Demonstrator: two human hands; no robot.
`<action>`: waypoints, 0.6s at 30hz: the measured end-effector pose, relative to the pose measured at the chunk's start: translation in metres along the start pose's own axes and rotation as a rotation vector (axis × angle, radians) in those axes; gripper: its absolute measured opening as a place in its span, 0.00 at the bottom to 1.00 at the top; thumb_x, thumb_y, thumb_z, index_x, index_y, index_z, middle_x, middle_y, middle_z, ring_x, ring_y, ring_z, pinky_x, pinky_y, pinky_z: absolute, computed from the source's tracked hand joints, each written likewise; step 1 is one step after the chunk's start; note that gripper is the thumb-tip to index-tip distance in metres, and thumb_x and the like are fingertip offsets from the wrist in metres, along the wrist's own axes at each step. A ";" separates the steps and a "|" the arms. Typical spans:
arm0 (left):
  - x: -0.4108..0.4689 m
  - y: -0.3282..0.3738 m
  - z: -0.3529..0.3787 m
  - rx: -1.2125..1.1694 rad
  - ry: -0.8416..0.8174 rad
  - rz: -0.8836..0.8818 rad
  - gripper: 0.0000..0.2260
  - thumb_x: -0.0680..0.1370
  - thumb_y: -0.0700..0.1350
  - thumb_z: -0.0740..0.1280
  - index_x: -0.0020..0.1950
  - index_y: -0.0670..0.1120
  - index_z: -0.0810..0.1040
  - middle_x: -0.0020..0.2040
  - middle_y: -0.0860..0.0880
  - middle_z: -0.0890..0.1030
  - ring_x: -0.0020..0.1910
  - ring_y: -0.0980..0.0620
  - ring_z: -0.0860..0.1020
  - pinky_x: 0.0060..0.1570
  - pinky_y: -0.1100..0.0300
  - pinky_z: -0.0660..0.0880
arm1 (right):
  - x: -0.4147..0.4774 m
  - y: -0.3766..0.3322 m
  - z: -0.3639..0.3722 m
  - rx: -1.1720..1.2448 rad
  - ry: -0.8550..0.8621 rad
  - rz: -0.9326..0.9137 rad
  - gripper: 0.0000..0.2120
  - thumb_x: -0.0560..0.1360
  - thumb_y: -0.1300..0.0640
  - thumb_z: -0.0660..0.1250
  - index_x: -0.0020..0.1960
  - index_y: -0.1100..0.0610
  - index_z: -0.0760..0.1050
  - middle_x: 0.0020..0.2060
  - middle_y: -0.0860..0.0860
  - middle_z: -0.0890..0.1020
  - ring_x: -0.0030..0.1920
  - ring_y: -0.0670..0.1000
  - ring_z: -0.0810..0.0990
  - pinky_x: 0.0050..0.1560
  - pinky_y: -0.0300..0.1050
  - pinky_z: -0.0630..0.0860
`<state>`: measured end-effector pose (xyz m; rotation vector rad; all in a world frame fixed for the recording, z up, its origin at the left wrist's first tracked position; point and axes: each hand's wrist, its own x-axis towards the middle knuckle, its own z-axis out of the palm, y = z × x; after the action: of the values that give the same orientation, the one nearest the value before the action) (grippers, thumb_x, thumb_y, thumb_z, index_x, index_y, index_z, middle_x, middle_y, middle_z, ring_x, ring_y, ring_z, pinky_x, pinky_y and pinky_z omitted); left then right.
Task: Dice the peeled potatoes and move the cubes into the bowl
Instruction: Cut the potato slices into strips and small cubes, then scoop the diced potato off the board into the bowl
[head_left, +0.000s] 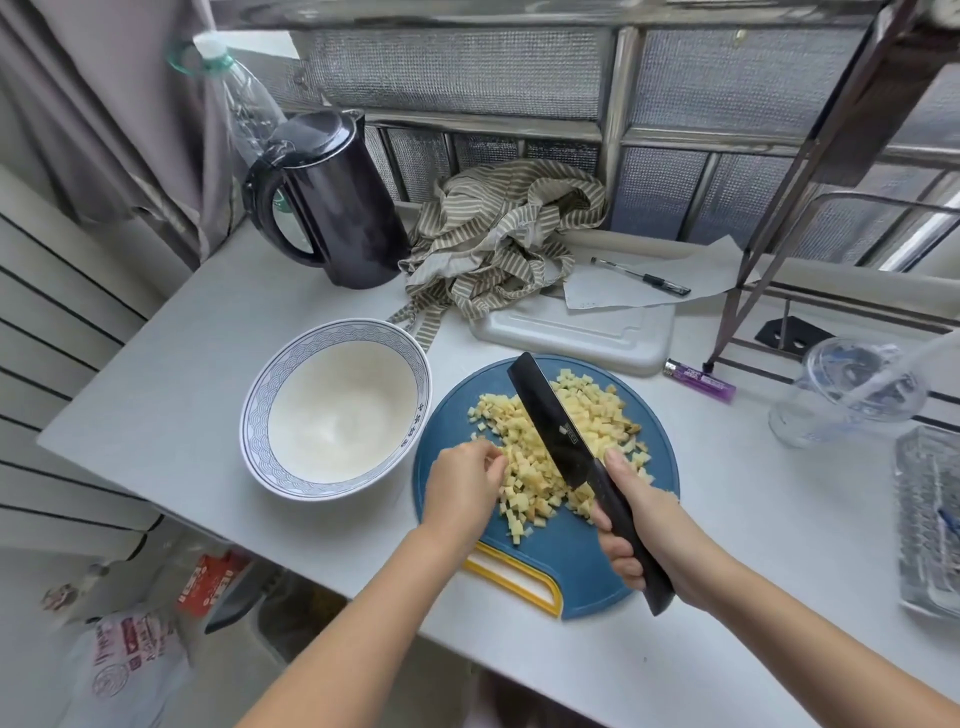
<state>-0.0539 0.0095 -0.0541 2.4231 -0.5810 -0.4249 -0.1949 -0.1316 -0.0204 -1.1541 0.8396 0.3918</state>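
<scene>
Potato cubes (597, 415) lie in a pile on the round blue cutting board (571, 566), on the white table (182, 384). The right hand (641, 519) holds the handle of the black knife (550, 421) tight, and the blade lies across the pile. The left hand (462, 483) has bent fingers touching the pile's left side; I cannot tell if it holds a cube. The bowl (249, 415) stands just left of the board.

- Black plastic electric kettle (337, 208) at the bench's far-left corner.
- Crumpled beige-striped cloth (498, 234) along the far edge.
- Purple plastic lighter (701, 381) and clear lidded plastic cup (852, 395) near the right edge.
</scene>
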 end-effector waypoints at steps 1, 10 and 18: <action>0.005 0.007 0.002 -0.038 0.049 0.017 0.08 0.79 0.48 0.66 0.47 0.45 0.81 0.39 0.52 0.82 0.38 0.54 0.79 0.44 0.56 0.78 | 0.001 0.000 0.002 0.015 -0.003 0.005 0.30 0.74 0.28 0.53 0.35 0.56 0.65 0.24 0.52 0.65 0.22 0.49 0.63 0.23 0.39 0.63; 0.024 0.028 0.041 -0.151 0.196 0.316 0.21 0.78 0.66 0.53 0.45 0.48 0.65 0.41 0.53 0.67 0.40 0.54 0.66 0.39 0.66 0.62 | 0.001 -0.004 0.011 0.236 -0.007 0.033 0.32 0.73 0.27 0.54 0.31 0.56 0.67 0.24 0.52 0.64 0.21 0.49 0.62 0.20 0.37 0.61; 0.043 0.004 0.052 0.003 0.228 0.388 0.00 0.79 0.41 0.64 0.49 0.45 0.73 0.44 0.54 0.72 0.44 0.54 0.69 0.46 0.58 0.69 | -0.012 0.006 -0.031 0.017 0.333 -0.177 0.24 0.78 0.40 0.60 0.42 0.61 0.64 0.25 0.53 0.63 0.23 0.51 0.60 0.23 0.38 0.60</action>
<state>-0.0409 -0.0394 -0.0986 2.2475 -0.9207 0.0145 -0.2185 -0.1559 -0.0205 -1.2866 1.0165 0.0453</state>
